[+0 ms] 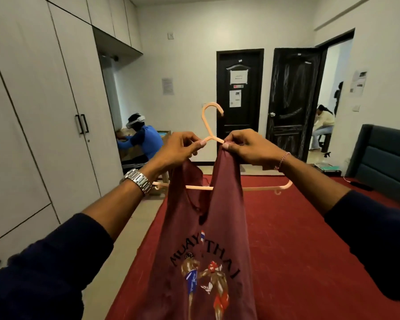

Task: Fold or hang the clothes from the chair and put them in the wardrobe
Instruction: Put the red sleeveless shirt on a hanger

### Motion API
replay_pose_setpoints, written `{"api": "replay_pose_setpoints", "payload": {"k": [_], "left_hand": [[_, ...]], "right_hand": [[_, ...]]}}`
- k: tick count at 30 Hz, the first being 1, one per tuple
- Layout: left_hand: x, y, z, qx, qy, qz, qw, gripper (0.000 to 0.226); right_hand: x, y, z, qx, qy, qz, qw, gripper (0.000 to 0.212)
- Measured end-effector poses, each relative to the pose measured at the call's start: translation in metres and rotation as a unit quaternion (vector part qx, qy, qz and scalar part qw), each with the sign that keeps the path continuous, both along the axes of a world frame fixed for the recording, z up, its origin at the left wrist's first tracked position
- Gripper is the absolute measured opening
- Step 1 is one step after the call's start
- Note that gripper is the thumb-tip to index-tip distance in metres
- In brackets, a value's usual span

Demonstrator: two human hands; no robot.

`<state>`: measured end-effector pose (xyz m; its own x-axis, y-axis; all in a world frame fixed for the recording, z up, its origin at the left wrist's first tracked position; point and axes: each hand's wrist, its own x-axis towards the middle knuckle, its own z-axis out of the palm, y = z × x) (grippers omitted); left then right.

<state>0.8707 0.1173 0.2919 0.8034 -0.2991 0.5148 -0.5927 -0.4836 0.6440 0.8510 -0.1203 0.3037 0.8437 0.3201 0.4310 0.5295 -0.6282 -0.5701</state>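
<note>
Above the near end of the bed [310, 239], with its red cover, a maroon tank top [208, 227] printed "MUAY THAI" hangs from a peach plastic hanger [209, 132] held up in the air. Both hands meet at the hanger's neck, just under the hook. The left hand [178, 148] pinches the left shoulder of the hanger where it joins the neck, with the top's left strap gathered below its fingers. The right hand [249, 146] pinches the right strap bunched against the hanger's right shoulder. The hanger's bottom bar shows through the neck opening and juts out beyond the cloth on both sides, its right end curving up past the forearm.

The step in hand looks like dressing the hanger: both straps sit crowded at the neck, not spread along the arms. The next move probably calls for sliding each strap outward along its arm so the top hangs squarely, then freeing one hand to take the hook. After that the garment must go to the wardrobe [44, 112], whose pale doors stand closed along the left wall, so a door needs opening first. Thin straps on smooth plastic may slip off if the hanger tilts.
</note>
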Motion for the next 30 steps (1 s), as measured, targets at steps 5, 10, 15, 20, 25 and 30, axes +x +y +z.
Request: {"api": "replay_pose_setpoints", "payload": {"k": [5, 10, 15, 20, 25, 30], "left_hand": [[-0.053, 0.051, 0.025, 0.009, -0.015, 0.028, 0.999, 0.021], [-0.109, 0.097, 0.054, 0.041, -0.013, 0.066, 0.997, 0.026], [-0.168, 0.147, 0.077, 0.074, -0.03, 0.163, 0.983, 0.024], [-0.219, 0.205, 0.09, 0.122, -0.008, 0.23, 0.966, 0.015], [-0.271, 0.258, 0.104, 0.073, -0.081, 0.286, 0.952, 0.015], [-0.323, 0.309, 0.124, 0.03, -0.106, 0.337, 0.935, 0.003]], "right_hand": [[-0.031, 0.015, 0.036, 0.0, -0.034, 0.04, 0.999, 0.017], [-0.051, 0.05, 0.071, -0.004, -0.075, 0.086, 0.993, 0.017], [-0.078, 0.097, 0.105, -0.018, -0.095, 0.157, 0.983, 0.02], [-0.097, 0.144, 0.127, -0.004, -0.1, 0.21, 0.973, 0.021], [-0.113, 0.186, 0.139, -0.044, -0.08, 0.266, 0.96, 0.022], [-0.128, 0.234, 0.145, -0.042, -0.045, 0.329, 0.942, 0.017]]}}
